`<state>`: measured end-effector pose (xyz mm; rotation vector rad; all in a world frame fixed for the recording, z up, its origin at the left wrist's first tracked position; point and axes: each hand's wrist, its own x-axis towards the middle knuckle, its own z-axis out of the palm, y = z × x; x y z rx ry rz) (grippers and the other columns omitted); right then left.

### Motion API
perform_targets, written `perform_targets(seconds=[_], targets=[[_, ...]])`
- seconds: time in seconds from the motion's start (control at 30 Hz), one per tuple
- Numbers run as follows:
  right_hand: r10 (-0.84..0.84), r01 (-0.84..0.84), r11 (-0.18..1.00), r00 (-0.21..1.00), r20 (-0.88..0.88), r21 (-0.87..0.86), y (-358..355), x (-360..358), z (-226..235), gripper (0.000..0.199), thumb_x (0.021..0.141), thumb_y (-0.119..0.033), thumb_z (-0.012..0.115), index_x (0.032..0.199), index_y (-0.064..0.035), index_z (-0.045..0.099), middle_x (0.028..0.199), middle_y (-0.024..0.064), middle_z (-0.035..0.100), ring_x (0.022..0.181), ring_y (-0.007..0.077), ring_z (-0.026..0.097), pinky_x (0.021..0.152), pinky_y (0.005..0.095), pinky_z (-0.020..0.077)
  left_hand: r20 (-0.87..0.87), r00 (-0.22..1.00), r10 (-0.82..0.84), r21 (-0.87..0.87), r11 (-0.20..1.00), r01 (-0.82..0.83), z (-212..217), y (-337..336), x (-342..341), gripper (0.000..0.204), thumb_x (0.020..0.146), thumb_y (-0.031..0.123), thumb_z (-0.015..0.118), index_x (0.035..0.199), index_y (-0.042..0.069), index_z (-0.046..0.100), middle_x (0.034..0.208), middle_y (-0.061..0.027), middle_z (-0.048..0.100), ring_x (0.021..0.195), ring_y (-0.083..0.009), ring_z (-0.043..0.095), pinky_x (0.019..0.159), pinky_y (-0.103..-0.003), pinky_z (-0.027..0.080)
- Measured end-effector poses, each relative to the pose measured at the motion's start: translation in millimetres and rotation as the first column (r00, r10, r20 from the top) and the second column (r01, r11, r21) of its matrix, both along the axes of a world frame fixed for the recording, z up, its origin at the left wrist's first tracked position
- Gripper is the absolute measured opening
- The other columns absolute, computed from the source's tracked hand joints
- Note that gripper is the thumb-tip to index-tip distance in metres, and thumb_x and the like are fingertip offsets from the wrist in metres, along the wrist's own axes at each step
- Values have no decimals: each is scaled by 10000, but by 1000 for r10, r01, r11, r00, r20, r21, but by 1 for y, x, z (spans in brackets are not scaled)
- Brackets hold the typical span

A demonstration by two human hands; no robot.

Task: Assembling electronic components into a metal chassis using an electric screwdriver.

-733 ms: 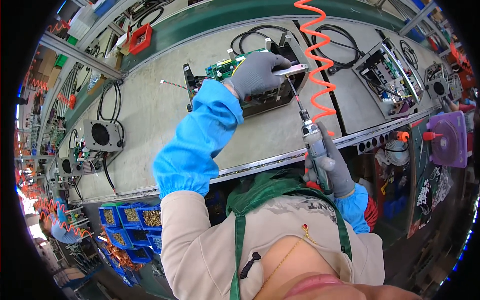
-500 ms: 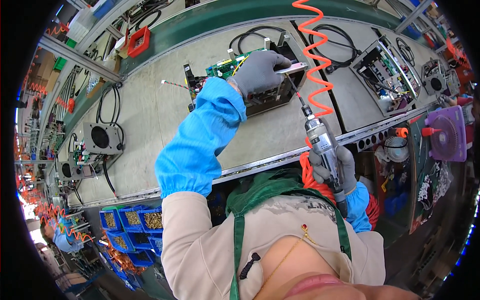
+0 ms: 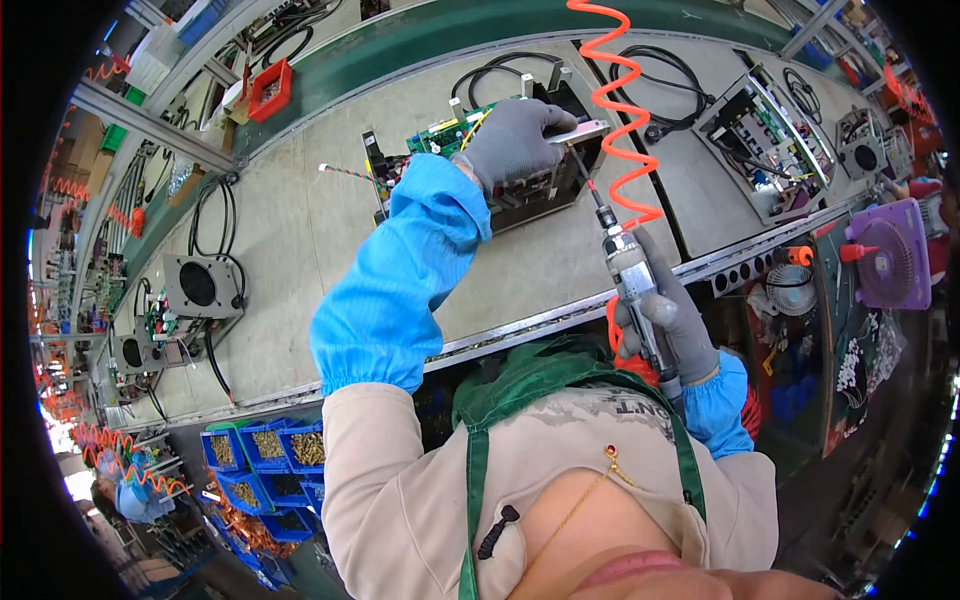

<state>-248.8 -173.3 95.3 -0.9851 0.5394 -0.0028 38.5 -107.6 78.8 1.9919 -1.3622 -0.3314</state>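
My left hand, in a grey glove and blue sleeve cover, reaches over an electronics unit with a black metal frame. Its fingers pinch a narrow pale plate at the unit's right end. A green circuit board shows beside the hand; the palm hides part of the unit's inside. Closed around a silver air screwdriver, my right hand is just in front of the bench edge. The driver's long bit points up and left, its tip at the plate. Whether a screw sits under it is too small to tell.
An orange coiled air hose hangs right of the unit. Another opened unit lies farther right, near a purple fan. At left stands a unit with a round black fan. Blue bins of small brass parts sit below the bench.
My right hand and the air screwdriver have shifted slightly, the bit staying at the plate. The right thumb now lies across the driver's body. My left hand keeps its hold with little movement.
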Motion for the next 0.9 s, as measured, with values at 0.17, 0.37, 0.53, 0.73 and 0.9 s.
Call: perform_targets(seconds=[0.17,0.37,0.53,0.73,0.9], targets=[[72,-76,993,996,-54,-94,-3,-1,-7,911,723,-181,611,1514,-154,159,1024,132,525,686,153,583,510,289,546,-6,1000,23,0,1000,-23,2,1,-4,417,712,144,637,1123,83,670,1033,-134,687,906,-282,665,843,-317,516],[25,-28,992,999,-28,-125,-1,-1,-5,906,718,-166,590,1516,-172,161,948,130,537,657,165,588,525,292,546,37,999,-1,32,999,0,6,5,-8,438,726,101,646,1162,63,641,1025,-131,688,903,-250,674,823,-308,524],[67,-70,994,997,-35,-88,-6,-6,-8,909,713,-169,585,1516,-167,158,968,131,531,690,166,586,528,302,547,266,963,37,-12,999,-35,0,7,-25,483,723,95,644,1202,59,594,1104,-135,631,967,-312,618,843,-357,509],[19,-21,996,1000,-25,-87,-2,-3,-6,898,725,-193,584,1505,-91,151,1011,145,531,702,173,582,540,302,549,616,760,-206,-49,953,298,-30,3,-102,474,706,161,691,1162,113,574,1250,-123,525,1201,-296,479,1010,-486,384],[-83,92,973,995,-52,210,-8,-22,-28,555,885,-351,520,1276,37,457,970,145,611,690,184,598,619,328,561,491,772,-404,17,890,455,-31,1,-110,291,708,141,654,996,141,618,1131,-60,558,1144,-247,490,973,-452,359]])
